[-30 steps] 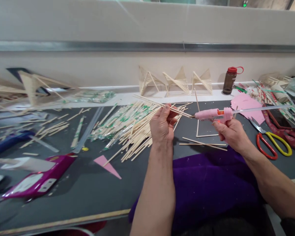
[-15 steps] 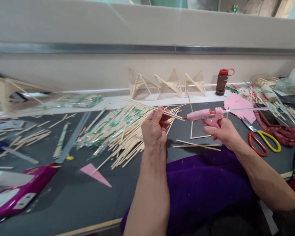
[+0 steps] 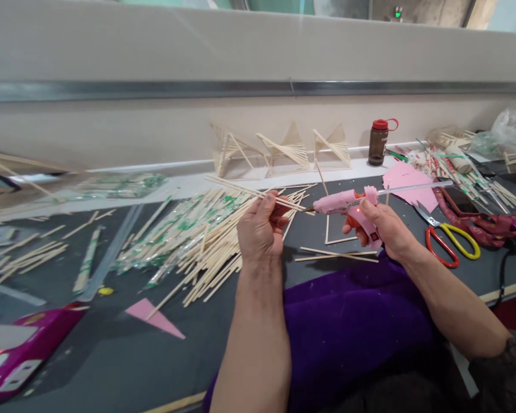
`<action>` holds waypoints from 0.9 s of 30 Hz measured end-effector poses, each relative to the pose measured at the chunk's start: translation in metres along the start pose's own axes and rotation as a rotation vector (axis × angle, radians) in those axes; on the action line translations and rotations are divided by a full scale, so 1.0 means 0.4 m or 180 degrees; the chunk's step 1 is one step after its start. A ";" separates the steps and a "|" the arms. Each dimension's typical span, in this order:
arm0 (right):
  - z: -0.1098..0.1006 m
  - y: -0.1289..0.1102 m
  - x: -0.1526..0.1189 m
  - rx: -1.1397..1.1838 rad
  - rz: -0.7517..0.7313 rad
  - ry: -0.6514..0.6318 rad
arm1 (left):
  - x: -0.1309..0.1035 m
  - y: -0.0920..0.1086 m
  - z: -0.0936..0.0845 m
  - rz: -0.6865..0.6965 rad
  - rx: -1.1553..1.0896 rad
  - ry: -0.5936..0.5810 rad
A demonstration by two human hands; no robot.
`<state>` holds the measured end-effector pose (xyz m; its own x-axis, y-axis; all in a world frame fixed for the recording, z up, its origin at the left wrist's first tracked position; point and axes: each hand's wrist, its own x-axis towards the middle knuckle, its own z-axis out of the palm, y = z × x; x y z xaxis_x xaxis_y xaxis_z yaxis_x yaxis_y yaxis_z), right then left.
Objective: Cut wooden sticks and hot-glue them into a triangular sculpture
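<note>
Thin wooden sticks [image 3: 227,184] are pinched in my left hand [image 3: 263,225], slanting up to the left over the stick pile. My right hand [image 3: 380,222] grips a pink hot glue gun [image 3: 337,202], its small light glowing orange and a clear glue stick [image 3: 417,187] poking out of the back. The metal nozzle meets the right end of the held sticks, or nearly so; I cannot tell if it touches. Below the gun, two crossed sticks [image 3: 336,255] lie on the dark table. Behind it stands a partly hidden stick frame [image 3: 327,229].
Loose sticks [image 3: 217,249] and wrapped bundles [image 3: 176,223] spread left of my hands. Stick-built twisted models [image 3: 284,152] line the wall beside a brown bottle [image 3: 377,143]. Scissors [image 3: 449,241] and pink paper [image 3: 410,183] lie right. A magenta glue gun [image 3: 34,350] rests at left.
The view has shifted slightly right. My right hand's grip has moved around the glue gun's handle, with the thumb now up on its body. My left hand still pinches the sticks.
</note>
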<state>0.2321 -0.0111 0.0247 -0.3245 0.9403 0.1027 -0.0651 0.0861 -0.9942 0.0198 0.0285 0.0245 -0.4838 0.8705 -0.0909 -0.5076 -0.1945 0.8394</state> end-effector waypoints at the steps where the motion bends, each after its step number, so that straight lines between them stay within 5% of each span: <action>1: 0.000 -0.001 0.000 0.0010 0.0008 0.0010 | 0.000 0.000 0.000 -0.0011 -0.0001 0.0000; 27: 0.007 0.010 0.002 -0.0441 -0.0077 0.0219 | -0.006 0.000 -0.002 -0.0011 -0.0115 0.0039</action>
<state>0.2292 -0.0110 0.0208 -0.2588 0.9573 0.1289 0.0602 0.1491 -0.9870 0.0203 0.0261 0.0242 -0.4906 0.8656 -0.1006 -0.5346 -0.2078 0.8192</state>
